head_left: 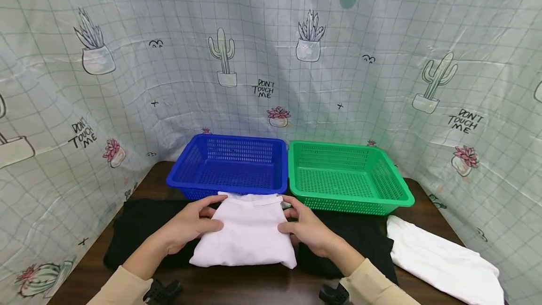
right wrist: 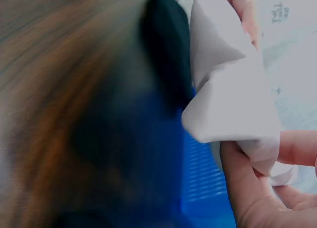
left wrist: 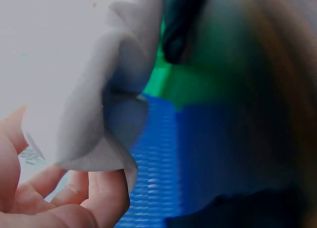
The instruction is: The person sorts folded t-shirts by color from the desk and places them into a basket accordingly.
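A folded white T-shirt [head_left: 250,236] is held up in front of the blue basket, its neckband along the upper edge. My left hand [head_left: 190,225] pinches its left side, thumb on the near face and fingers behind. On the opposite side my right hand [head_left: 309,229] grips it the same way. In the left wrist view the T-shirt [left wrist: 84,104] drapes in a soft fold above curled fingers [left wrist: 106,193]. From the right wrist, layers of the T-shirt [right wrist: 237,99] show between thumb and fingers.
A blue basket [head_left: 228,188] and a green basket [head_left: 351,204] stand side by side at the back of the dark wooden table [head_left: 237,286]. Black folded cloth lies at left [head_left: 139,229] and right [head_left: 355,239]. Another white folded garment [head_left: 444,262] lies at the right edge. A patterned curtain surrounds the table.
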Available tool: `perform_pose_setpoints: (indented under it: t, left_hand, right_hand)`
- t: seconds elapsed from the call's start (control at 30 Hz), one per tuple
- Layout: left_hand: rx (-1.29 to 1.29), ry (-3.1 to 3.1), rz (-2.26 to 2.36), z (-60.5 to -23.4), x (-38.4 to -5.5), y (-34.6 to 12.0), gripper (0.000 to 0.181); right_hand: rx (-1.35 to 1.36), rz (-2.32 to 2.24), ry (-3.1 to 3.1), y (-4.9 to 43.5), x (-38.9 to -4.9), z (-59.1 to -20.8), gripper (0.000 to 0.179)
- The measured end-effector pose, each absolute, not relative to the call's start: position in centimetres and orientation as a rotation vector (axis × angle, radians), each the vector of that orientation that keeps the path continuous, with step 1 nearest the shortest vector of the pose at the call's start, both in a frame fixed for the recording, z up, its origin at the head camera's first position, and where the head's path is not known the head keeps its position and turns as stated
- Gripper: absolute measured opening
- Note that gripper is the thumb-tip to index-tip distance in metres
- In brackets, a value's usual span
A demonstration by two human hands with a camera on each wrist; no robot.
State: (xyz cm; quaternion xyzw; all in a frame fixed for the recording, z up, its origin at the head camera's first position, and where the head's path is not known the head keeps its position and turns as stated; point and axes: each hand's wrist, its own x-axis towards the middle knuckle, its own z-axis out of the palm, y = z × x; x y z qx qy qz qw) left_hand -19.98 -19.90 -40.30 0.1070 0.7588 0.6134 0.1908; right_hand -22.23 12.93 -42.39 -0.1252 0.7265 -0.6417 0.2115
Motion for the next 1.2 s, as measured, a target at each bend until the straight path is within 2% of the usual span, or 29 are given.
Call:
perform_pose_setpoints:
  t: [0.3, 0.6, 0.9, 1.03, 1.2]
  left_hand:
    - [0.406, 2.219, 1.704, -35.4, -21.6, -22.2, 0.080]
    - [0.409, 2.364, 1.654, -32.2, -27.2, -24.2, 0.080]
    - [0.413, 2.574, 1.499, -32.4, -32.4, -24.9, 0.077]
    - [0.418, 2.579, 1.521, -33.4, -33.7, -24.8, 0.077]
    - [0.399, 2.573, 1.556, -34.6, -34.7, -24.6, 0.074]
  right_hand:
    - [-0.415, -1.816, 1.998, 11.5, -24.0, -37.9, 0.080]
    - [-0.522, -1.848, 2.091, 9.0, -30.0, -34.8, 0.080]
    - [-0.607, -1.759, 2.322, 6.4, -36.1, -35.3, 0.081]
    - [-0.635, -1.758, 2.359, 6.0, -38.0, -36.8, 0.087]
    - [-0.638, -1.754, 2.371, 5.9, -39.1, -38.4, 0.083]
